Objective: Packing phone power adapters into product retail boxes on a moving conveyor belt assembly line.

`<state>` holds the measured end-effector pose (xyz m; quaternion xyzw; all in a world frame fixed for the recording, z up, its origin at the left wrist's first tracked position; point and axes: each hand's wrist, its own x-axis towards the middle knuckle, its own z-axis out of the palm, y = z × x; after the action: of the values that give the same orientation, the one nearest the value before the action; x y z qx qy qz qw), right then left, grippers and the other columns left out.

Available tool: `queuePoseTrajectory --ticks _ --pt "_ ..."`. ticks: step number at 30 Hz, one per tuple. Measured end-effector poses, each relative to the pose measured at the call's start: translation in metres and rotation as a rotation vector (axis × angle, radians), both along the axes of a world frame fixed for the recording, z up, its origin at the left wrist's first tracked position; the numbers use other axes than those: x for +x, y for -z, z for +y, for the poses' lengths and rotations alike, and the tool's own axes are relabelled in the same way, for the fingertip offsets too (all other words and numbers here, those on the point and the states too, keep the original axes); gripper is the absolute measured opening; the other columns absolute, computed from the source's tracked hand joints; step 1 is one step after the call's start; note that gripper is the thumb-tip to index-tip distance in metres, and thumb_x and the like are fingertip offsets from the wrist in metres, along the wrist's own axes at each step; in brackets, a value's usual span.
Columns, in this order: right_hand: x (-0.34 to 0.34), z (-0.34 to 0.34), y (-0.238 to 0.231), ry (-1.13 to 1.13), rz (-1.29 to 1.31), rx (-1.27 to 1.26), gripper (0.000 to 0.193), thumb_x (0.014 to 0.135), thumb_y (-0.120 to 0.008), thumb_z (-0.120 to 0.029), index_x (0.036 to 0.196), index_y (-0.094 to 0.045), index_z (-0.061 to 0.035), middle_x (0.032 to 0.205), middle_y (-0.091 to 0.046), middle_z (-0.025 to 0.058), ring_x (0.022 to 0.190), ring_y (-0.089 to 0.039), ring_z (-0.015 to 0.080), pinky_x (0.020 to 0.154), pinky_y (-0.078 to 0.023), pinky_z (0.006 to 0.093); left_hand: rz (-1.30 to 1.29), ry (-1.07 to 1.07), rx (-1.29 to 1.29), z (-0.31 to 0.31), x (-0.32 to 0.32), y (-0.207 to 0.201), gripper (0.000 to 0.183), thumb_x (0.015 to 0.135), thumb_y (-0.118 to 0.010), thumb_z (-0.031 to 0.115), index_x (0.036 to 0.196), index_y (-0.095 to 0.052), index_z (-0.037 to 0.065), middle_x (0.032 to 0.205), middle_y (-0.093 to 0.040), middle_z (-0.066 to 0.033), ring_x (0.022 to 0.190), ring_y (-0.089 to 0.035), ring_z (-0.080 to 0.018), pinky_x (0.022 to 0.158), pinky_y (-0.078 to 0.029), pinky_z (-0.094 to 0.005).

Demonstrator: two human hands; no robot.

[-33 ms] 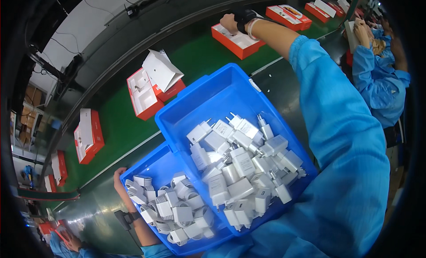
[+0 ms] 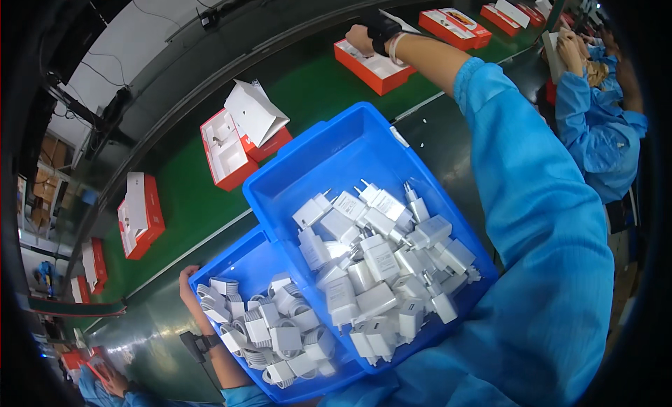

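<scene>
My left hand (image 2: pixel 189 284) grips the left rim of a blue bin (image 2: pixel 234 256) holding coiled white charging cables (image 2: pixel 285 337). A larger blue bin (image 2: pixel 318 141) adjoins it on the right, with a heap of white plug chargers (image 2: pixel 378 256) inside. My right arm reaches far forward past the bins. At its end my right hand (image 2: pixel 360 40) is curled down into an open red box (image 2: pixel 378 72) with a white insert. Its fingertips are hidden, and anything between them cannot be made out.
On the green conveyor belt (image 2: pixel 183 221) stand more red boxes, one with a raised white flap (image 2: pixel 255 113) and another farther left (image 2: pixel 142 218). Several lie beyond my right hand (image 2: pixel 455 29). Co-workers in blue sleeves (image 2: pixel 602 141) are at the right; another person's hand (image 2: pixel 112 380) shows lower left.
</scene>
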<state>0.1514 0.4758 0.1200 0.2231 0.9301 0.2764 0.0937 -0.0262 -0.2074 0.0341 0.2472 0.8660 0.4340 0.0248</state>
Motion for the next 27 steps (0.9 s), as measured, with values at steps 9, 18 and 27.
queuePoseTrajectory --ticks 9,18,27 --pt "0.003 -0.041 -0.037 0.206 0.122 -0.278 0.014 0.066 -0.075 -0.001 0.079 -0.072 0.0026 0.081 -0.071 0.0221 0.08 -0.073 0.0315 0.072 -0.059 0.0392 0.008 -0.035 -0.021 -0.015 0.0 -0.003 0.019 0.08 -0.055 -0.002 0.098 -0.059 0.003 0.086 -0.057 -0.0032 0.082 -0.053 -0.0129 0.076 -0.045 -0.0251" --pt "0.02 -0.009 -0.011 0.199 0.368 -0.292 0.016 0.067 -0.077 -0.006 0.08 -0.074 0.0018 0.081 -0.071 0.0213 0.08 -0.073 0.032 0.073 -0.059 0.0396 0.022 -0.038 -0.001 -0.002 0.014 -0.017 0.016 0.082 -0.053 -0.001 0.098 -0.055 0.001 0.082 -0.052 -0.0018 0.077 -0.048 -0.0116 0.07 -0.042 -0.0234" --pt "0.051 0.007 -0.012 0.167 0.397 -0.358 0.027 0.065 -0.076 -0.018 0.084 -0.074 0.0019 0.086 -0.071 0.0243 0.083 -0.071 0.0368 0.075 -0.057 0.0436 -0.087 -0.047 0.067 0.009 0.013 -0.015 0.011 0.085 -0.05 -0.001 0.096 -0.054 0.002 0.081 -0.047 0.0 0.076 -0.045 -0.0102 0.067 -0.04 -0.0221"
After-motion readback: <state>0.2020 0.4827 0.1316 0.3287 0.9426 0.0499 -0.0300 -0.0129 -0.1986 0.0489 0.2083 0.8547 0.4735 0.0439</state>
